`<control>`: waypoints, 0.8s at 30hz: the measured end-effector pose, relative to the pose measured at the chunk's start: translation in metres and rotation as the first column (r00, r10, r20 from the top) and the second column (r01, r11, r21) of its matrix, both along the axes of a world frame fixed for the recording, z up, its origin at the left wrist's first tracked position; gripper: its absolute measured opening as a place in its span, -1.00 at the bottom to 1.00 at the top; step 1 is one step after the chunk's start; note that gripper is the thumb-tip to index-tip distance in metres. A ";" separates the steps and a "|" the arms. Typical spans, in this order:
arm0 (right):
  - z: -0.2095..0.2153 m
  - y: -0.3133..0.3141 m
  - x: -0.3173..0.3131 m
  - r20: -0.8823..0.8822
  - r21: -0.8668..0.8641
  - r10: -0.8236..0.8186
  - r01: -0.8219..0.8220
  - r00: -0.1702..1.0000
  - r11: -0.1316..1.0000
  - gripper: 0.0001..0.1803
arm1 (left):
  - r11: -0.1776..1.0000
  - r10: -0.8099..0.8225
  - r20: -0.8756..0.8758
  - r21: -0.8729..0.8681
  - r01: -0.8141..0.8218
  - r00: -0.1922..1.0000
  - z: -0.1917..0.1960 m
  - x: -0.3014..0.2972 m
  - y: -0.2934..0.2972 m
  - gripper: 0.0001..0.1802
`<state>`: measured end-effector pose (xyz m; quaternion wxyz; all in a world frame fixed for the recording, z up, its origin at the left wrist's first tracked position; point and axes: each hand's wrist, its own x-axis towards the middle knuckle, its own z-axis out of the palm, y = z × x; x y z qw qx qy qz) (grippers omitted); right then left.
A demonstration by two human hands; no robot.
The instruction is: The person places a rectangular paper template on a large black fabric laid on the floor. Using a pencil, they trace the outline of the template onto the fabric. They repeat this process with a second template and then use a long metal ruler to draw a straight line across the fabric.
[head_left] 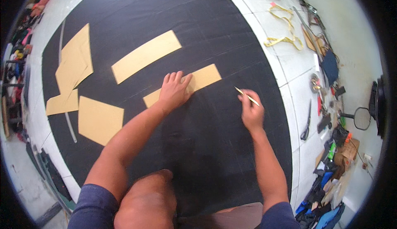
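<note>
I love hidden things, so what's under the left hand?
Under the left hand is a tan strip, lying on black cloth. Both ends of the strip show. Its middle is partly covered by the hand, so I can't see any marks there.

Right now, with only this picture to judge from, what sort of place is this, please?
Probably a sewing or tailoring workroom: a large black cloth is spread over the floor, flat tan card pieces lie on it, and a yellow measuring tape lies beside it.
</note>
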<state>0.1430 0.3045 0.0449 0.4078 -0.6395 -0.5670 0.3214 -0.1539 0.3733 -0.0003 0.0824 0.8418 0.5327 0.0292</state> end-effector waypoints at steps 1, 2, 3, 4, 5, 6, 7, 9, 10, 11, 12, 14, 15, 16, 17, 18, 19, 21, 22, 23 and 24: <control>0.005 -0.025 0.010 0.110 -0.003 0.052 -0.052 0.993 0.999 -0.77 | 0.996 0.083 0.029 0.035 -0.084 0.996 0.001 -0.014 -0.012 -0.15; 0.014 -0.053 0.019 0.120 -0.052 0.088 -0.082 0.989 0.995 -0.78 | 0.984 0.163 0.059 0.065 -0.167 0.985 0.002 -0.029 -0.027 -0.13; 0.028 -0.080 0.022 0.150 -0.105 0.118 -0.103 0.982 0.989 -0.80 | 0.971 0.239 0.061 -0.023 -0.238 0.969 0.003 -0.044 -0.044 -0.11; 0.037 -0.108 0.031 0.135 -0.162 0.150 -0.127 0.979 0.979 -0.82 | 0.948 0.312 0.067 -0.097 -0.305 0.948 0.006 -0.053 -0.054 -0.09; 0.049 -0.137 0.039 0.180 -0.160 0.194 -0.166 0.964 0.973 -0.83 | 0.917 0.378 0.079 -0.169 -0.361 0.923 0.010 -0.059 -0.061 -0.07; 0.061 -0.163 0.043 0.230 -0.164 0.230 -0.195 0.946 0.967 -0.85 | 0.876 0.423 0.053 -0.278 -0.394 0.904 0.016 -0.063 -0.066 -0.07; 0.078 -0.183 0.041 0.223 -0.180 0.228 -0.190 0.948 0.965 -0.87 | 0.846 0.446 -0.014 -0.319 -0.427 0.895 0.020 -0.071 -0.070 -0.08; 0.095 -0.218 0.041 0.202 -0.205 0.157 -0.115 0.967 0.972 -0.88 | 0.784 0.461 -0.129 -0.403 -0.471 0.878 0.023 -0.081 -0.077 -0.10; 0.101 -0.235 0.040 0.185 -0.209 0.083 -0.043 0.979 0.977 -0.89 | 0.766 0.469 -0.147 -0.423 -0.484 0.871 0.024 -0.086 -0.080 -0.10; 0.105 -0.250 0.036 0.167 -0.210 0.003 0.032 0.986 0.977 -0.89 | 0.737 0.506 -0.144 -0.440 -0.513 0.850 0.021 -0.093 -0.085 -0.13; 0.103 -0.263 0.028 0.060 -0.226 -0.155 0.165 0.986 0.960 -0.88 | 0.754 0.535 -0.035 -0.431 -0.496 0.844 0.013 -0.104 -0.091 -0.20; 0.086 -0.288 0.013 -0.036 -0.303 -0.341 0.315 0.939 0.899 -0.87 | 0.771 0.554 0.185 -0.482 -0.416 0.812 0.002 -0.123 -0.095 -0.37; 0.081 -0.297 0.006 -0.078 -0.337 -0.431 0.383 0.899 0.860 -0.87 | 0.771 0.556 0.157 -0.463 -0.437 0.816 -0.003 -0.137 -0.091 -0.41; 0.082 -0.298 -0.003 -0.064 -0.346 -0.414 0.369 0.908 0.863 -0.85 | 0.785 0.556 0.196 -0.444 -0.432 0.808 -0.007 -0.153 -0.084 -0.49; 0.084 -0.298 -0.006 -0.054 -0.364 -0.399 0.354 0.915 0.862 -0.83 | 0.867 0.467 0.283 -0.333 -0.371 0.838 -0.006 -0.174 -0.076 -0.59; 0.083 -0.301 -0.001 0.017 -0.302 -0.298 0.289 0.954 0.908 -0.80 | 0.854 0.508 0.299 -0.296 -0.428 0.808 -0.007 -0.191 -0.069 -0.65; 0.079 -0.293 0.001 -0.022 -0.296 -0.261 0.243 0.965 0.924 -0.79 | 0.811 0.585 0.322 -0.214 -0.544 0.745 -0.012 -0.256 -0.068 -0.65; 0.076 -0.303 0.008 -0.025 -0.308 -0.268 0.247 0.963 0.919 -0.76 | 0.742 0.622 0.082 0.256 -0.620 0.779 -0.010 -0.285 -0.074 -0.53; 0.075 -0.312 0.011 -0.036 -0.328 -0.311 0.282 0.950 0.902 -0.75 | 0.637 0.741 0.062 0.247 -0.730 0.668 -0.006 -0.281 -0.077 -0.45; 0.075 -0.331 0.014 -0.020 -0.354 -0.384 0.352 0.923 0.866 -0.74 | 0.548 0.828 0.086 0.081 -0.833 0.553 0.010 -0.230 -0.083 -0.43; 0.075 -0.332 0.015 -0.057 -0.361 -0.399 0.354 0.915 0.863 -0.72 | 0.567 0.820 -0.010 0.156 -0.809 0.573 0.002 -0.259 -0.106 -0.39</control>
